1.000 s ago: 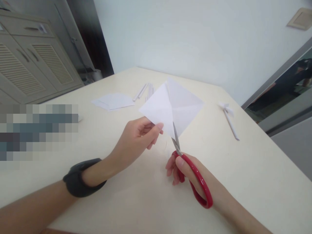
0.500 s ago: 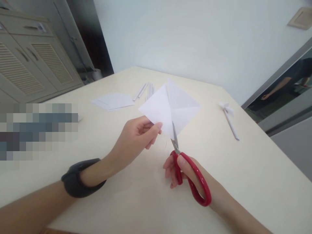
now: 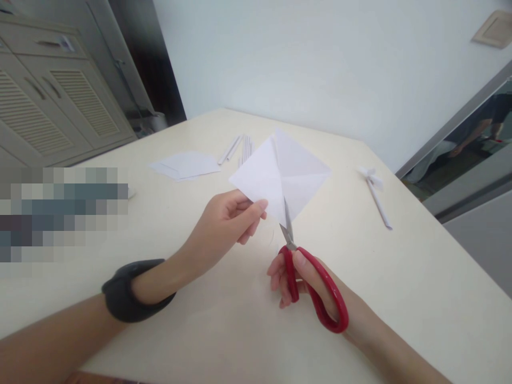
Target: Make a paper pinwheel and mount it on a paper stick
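Left hand (image 3: 228,224), a black band (image 3: 134,290) on its wrist, pinches one creased paper square (image 3: 280,176) above the table (image 3: 420,277). Right hand (image 3: 316,290) grips one pair of red scissors (image 3: 308,277), blades in the square's near corner. Farther off lie flat sheets (image 3: 186,164), several rolled sticks (image 3: 238,149) and one pinwheel (image 3: 376,194).

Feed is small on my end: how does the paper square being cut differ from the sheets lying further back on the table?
The paper square is held up off the table by the left hand, creased, with the scissors in the right hand cutting into its lower corner. The sheets lie flat, untouched and stacked. Both are white.
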